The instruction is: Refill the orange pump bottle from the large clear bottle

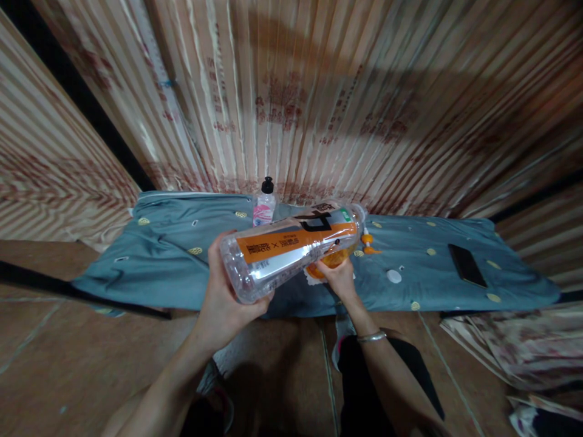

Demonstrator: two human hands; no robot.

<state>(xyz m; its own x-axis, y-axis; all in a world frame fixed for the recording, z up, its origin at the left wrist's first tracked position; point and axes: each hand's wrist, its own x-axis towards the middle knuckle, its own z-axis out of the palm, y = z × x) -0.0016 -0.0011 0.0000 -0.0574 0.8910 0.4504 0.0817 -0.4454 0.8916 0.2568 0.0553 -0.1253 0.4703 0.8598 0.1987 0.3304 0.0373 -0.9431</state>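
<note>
A large clear plastic bottle [291,243] with an orange and silver label is tilted sideways, its neck pointing right and its base toward me. My left hand [232,297] is wrapped round the base end. Below the bottle's neck, my right hand [337,276] grips a smaller orange bottle [334,260], mostly hidden behind the big one. Whether the two bottles touch I cannot tell. An orange pump head [370,244] lies on the cloth just right of them. A white round cap [394,277] rests farther right.
A teal cloth [150,255] with yellow patterns covers the bench. Behind the large bottle stands a clear bottle with a black cap [264,206]. A black phone [467,265] lies at the right. Pleated curtains [291,109] hang behind; a black bar [82,91] slants at left.
</note>
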